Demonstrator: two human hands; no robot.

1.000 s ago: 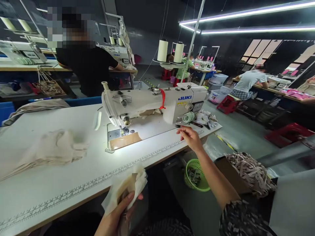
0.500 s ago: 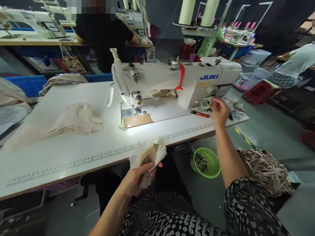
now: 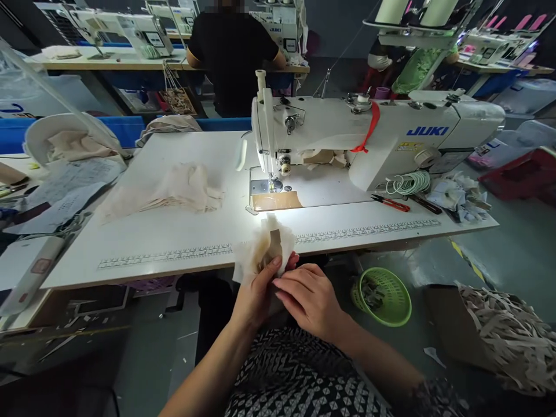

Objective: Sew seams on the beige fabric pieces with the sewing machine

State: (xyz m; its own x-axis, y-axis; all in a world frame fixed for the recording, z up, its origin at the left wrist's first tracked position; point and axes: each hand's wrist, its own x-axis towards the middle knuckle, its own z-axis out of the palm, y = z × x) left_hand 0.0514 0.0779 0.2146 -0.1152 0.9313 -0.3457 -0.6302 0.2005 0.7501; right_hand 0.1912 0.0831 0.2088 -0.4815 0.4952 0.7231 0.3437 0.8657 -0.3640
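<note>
White tabletop [image 3: 234,227] spans the middle of the view, with a person in a black shirt [image 3: 234,61] at a farther table [image 3: 117,66]. On the near one stands a sewing machine [image 3: 386,130], and to its left lies a pile of pale cloth [image 3: 186,188]. At the table's near edge, short of the machine, is a bundle of cloth [image 3: 254,255]. Its long axis points away from the body, up out of the left hand [image 3: 260,286], the nearer one, which grips its lower end under the thumb. At its lower right is the right hand [image 3: 310,295], fingers bent and drawn together; whether they pinch any cloth I cannot tell. The bundle looks thin, creased and off-white, with a darker beige strip [image 3: 275,238] showing.
</note>
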